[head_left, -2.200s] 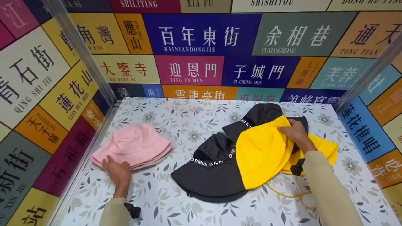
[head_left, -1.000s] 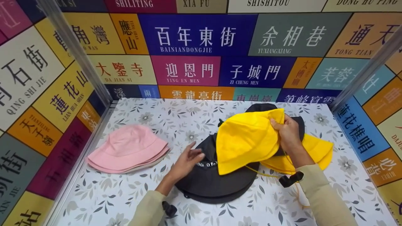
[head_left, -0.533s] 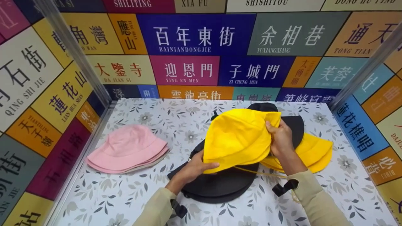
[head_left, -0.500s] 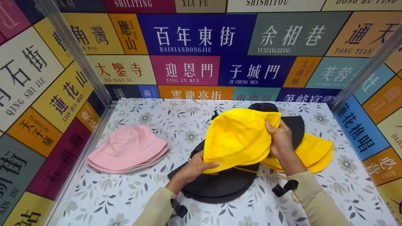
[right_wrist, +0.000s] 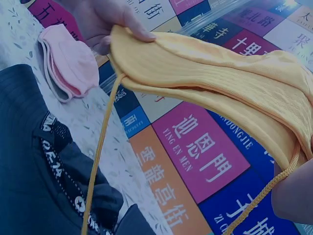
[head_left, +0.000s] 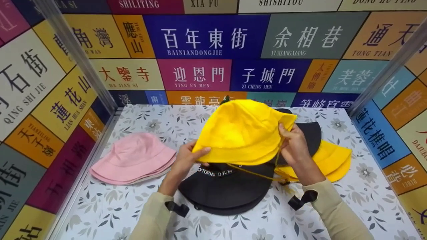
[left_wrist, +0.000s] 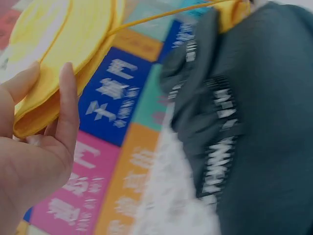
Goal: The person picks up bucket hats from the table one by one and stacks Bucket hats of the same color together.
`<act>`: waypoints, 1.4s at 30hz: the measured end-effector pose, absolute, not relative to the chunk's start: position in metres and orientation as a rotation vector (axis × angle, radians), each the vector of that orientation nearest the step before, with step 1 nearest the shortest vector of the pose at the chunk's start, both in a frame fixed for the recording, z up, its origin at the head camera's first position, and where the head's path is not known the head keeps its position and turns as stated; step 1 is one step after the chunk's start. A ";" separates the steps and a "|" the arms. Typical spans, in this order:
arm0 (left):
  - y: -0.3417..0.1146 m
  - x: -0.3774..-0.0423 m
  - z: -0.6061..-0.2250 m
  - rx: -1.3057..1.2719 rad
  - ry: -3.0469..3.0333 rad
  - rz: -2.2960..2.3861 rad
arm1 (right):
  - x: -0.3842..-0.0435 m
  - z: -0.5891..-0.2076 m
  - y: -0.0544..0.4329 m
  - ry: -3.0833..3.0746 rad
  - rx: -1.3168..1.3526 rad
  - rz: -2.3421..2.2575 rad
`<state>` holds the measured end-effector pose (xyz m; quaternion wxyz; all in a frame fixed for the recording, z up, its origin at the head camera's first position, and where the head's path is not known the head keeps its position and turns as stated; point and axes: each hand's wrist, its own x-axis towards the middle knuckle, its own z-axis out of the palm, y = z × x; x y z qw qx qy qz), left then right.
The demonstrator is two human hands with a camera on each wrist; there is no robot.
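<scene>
A yellow bucket hat [head_left: 240, 131] is held up by its brim between both hands, above a black bucket hat [head_left: 227, 193] with white lettering on its band. My left hand [head_left: 181, 163] pinches the brim's left end, thumb on top; the left wrist view shows its fingers [left_wrist: 68, 103] under the fabric. At the opposite end, my right hand [head_left: 295, 143] grips the brim with the thumb in front. Layered brim edges show on the yellow hat in the right wrist view, and a yellow cord [right_wrist: 100, 152] hangs from it.
Pink bucket hats [head_left: 133, 156], stacked over a beige one, sit at the left of the floral tabletop [head_left: 140, 213]. Another black hat [head_left: 310, 136] and more yellow hats [head_left: 333, 161] lie at the right. Printed panels [head_left: 200, 36] wall in the back and sides.
My left hand has left the pink hats and taken hold of the yellow hat's left brim. Both hands have raised the yellow hat and moved it left, uncovering more of the black hat's band.
</scene>
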<state>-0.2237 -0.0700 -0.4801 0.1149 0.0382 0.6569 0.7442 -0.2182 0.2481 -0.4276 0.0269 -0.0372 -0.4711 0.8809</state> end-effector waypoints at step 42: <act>-0.085 -0.203 -0.548 -0.125 2.177 2.068 | -0.187 -0.531 0.273 -2.306 -0.508 1.954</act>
